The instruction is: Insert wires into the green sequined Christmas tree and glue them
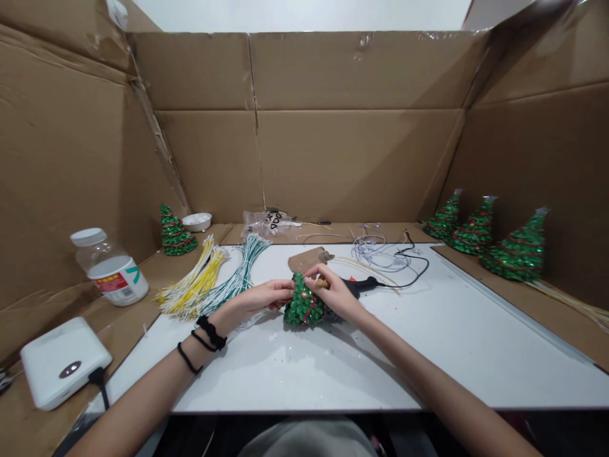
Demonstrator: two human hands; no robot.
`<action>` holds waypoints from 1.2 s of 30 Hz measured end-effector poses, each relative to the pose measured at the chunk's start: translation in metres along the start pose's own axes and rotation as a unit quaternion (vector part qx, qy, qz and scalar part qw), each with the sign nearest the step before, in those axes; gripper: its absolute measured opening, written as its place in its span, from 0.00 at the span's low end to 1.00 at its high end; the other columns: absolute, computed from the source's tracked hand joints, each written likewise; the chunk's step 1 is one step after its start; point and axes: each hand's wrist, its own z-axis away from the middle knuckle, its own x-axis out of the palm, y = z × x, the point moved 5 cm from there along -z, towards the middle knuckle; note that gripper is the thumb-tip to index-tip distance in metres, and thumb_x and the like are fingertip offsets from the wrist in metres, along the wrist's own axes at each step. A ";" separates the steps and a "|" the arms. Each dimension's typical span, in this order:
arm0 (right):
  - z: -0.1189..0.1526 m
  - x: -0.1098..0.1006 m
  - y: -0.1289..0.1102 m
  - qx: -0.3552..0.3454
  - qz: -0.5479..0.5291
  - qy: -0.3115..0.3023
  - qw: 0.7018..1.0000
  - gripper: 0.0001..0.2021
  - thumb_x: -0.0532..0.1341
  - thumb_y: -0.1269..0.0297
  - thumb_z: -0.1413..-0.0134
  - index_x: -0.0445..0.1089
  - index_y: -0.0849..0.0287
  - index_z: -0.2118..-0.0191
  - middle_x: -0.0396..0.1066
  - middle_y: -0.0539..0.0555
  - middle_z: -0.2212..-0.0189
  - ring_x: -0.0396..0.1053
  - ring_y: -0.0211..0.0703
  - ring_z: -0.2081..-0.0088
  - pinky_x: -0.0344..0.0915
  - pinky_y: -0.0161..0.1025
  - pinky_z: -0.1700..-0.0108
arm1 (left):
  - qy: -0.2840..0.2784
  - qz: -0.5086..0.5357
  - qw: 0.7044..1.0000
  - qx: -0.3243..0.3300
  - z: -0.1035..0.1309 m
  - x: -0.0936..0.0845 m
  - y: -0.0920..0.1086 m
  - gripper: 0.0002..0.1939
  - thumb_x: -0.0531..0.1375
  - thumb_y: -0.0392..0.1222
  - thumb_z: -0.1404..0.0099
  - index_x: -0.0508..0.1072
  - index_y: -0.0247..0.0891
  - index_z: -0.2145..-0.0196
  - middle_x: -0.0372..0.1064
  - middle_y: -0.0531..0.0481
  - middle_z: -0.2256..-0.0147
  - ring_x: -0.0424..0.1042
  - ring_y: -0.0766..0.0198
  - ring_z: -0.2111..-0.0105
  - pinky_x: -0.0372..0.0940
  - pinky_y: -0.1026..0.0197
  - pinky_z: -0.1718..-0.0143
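Note:
A small green sparkly Christmas tree (304, 306) with red garland and gold beads stands on the white board (295, 374), between my hands. From the left, my left hand (272, 295) grips the tree's side, its fingertips partly hidden. My right hand (333, 291) is closed in a pinch against the upper right of the tree; whatever sits between those fingertips is too small to make out. Behind my right hand lies a black corded tool (365, 285) that looks like a glue gun, its front part covered by the hand.
Yellow (200, 279) and green wire bundles (245, 273) lie left. A finished-looking tree (175, 231), white dish (196, 221), plastic jar (114, 273) and white box (65, 363) stand beyond. Several trees (516, 251) line the right. String-light wire (375, 251) lies at the back, inside cardboard walls (356, 158).

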 end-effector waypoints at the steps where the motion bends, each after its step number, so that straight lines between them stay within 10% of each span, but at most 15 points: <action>1: 0.000 0.000 0.000 0.003 0.000 -0.001 1.000 0.06 0.56 0.60 0.47 0.64 0.57 0.68 0.65 0.50 0.66 0.63 0.41 0.63 0.58 0.38 0.60 | 0.001 -0.002 1.000 0.000 0.000 0.000 0.000 0.21 0.63 0.51 0.48 0.69 0.34 0.61 0.48 0.59 0.79 0.43 0.72 0.80 0.37 0.63 0.79; 36: 0.002 0.002 0.001 -0.026 0.009 -0.020 0.999 0.04 0.57 0.64 0.46 0.62 0.57 0.65 0.63 0.50 0.66 0.63 0.41 0.64 0.58 0.37 0.63 | 0.003 -0.012 1.000 -0.009 0.000 -0.001 -0.001 0.22 0.63 0.53 0.50 0.66 0.35 0.63 0.48 0.59 0.78 0.43 0.72 0.79 0.35 0.62 0.77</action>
